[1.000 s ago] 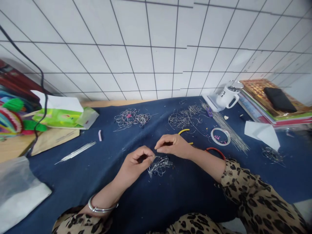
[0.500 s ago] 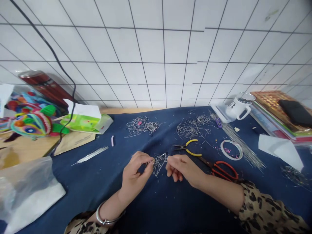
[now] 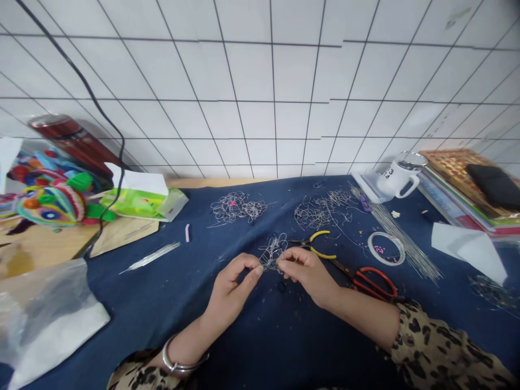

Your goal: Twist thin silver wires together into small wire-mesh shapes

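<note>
L hand (image 3: 236, 284) pinching wire tangle (image 3: 273, 251) | R hand (image 3: 307, 275) ditto | thin, loopy, silv. | cloth (image 3: 247, 346) navy, matte

Passable over the near navy cloth (image 3: 280, 346) and leftward from the left hand (image 3: 233, 290) to the straight-wire bundle (image 3: 152, 257). Blocked toward the right hand (image 3: 306, 272) by looped wire (image 3: 273, 249); past that hand, by yellow-handled pliers (image 3: 307, 245) and red-handled scissors (image 3: 355, 277).
</note>
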Motion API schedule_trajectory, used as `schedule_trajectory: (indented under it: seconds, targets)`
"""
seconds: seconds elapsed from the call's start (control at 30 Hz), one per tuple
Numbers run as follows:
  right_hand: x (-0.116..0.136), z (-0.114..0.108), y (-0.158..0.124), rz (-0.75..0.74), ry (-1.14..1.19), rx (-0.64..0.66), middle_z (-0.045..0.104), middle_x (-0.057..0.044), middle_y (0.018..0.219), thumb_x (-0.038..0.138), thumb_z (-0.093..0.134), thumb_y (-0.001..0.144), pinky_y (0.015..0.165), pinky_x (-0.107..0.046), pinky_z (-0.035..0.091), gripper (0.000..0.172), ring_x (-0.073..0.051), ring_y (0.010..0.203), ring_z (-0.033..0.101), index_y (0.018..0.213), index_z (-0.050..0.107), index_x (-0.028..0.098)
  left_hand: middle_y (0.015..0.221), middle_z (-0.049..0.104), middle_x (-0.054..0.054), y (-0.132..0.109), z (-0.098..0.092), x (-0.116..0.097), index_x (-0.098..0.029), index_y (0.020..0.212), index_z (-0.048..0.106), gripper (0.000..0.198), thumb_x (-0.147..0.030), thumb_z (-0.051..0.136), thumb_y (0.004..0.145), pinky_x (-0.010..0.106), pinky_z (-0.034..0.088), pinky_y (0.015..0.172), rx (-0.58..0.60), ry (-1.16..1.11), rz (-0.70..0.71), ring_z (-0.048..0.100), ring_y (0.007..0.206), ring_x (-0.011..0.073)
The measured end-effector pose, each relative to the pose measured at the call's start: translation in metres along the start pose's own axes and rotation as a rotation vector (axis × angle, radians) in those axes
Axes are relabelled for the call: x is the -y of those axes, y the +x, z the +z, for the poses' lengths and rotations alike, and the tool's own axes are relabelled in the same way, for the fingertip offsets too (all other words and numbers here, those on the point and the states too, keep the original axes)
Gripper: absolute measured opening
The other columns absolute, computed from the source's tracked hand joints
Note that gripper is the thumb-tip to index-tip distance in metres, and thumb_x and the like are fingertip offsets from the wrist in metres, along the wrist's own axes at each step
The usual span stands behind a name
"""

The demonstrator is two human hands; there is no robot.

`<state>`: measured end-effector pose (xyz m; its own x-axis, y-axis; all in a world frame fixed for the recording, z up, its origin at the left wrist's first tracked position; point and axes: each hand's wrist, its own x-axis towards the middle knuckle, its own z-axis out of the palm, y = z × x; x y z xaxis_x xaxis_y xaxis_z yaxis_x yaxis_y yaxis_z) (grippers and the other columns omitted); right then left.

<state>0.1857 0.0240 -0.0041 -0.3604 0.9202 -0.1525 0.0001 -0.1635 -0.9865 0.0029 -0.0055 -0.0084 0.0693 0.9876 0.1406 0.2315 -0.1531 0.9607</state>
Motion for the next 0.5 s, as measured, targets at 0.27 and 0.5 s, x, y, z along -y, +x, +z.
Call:
schedule_trajectory:
  seconds: [0.27, 0.5]
  targets:
    - [-0.0094, -0.0014, 0.0017, -0.265, -0.320, -0.129, 0.057, -0.002, 0.088, 0.020, 0.058, 0.077, 0.066, -0.026, 0.047, 0.040, -0.013, 0.071, 0.056, 0.114, 0.044, 0.023, 0.077, 0.057, 0.000, 0.0025, 0.0055, 0.0012, -0.017, 0.073, 0.057, 0.013, -0.025, 0.058, 0.083, 0.025, 0.039, 0.075, 0.004, -0.443, -0.266, 0.051, 0.077, 0.0132]
    - [-0.0059, -0.0038, -0.0011, -0.576, -0.761, -0.063, 0.058, -0.007, 0.100, 0.022, 0.061, 0.074, 0.084, -0.036, 0.045, 0.038, -0.021, 0.092, 0.055, 0.111, 0.050, 0.020, 0.080, 0.059, 0.001, 0.0020, 0.0072, 0.0004, -0.017, 0.077, 0.058, 0.011, -0.024, 0.056, 0.084, 0.026, 0.039, 0.077, 0.006, -0.554, -0.298, 0.051, 0.079, 0.0134]
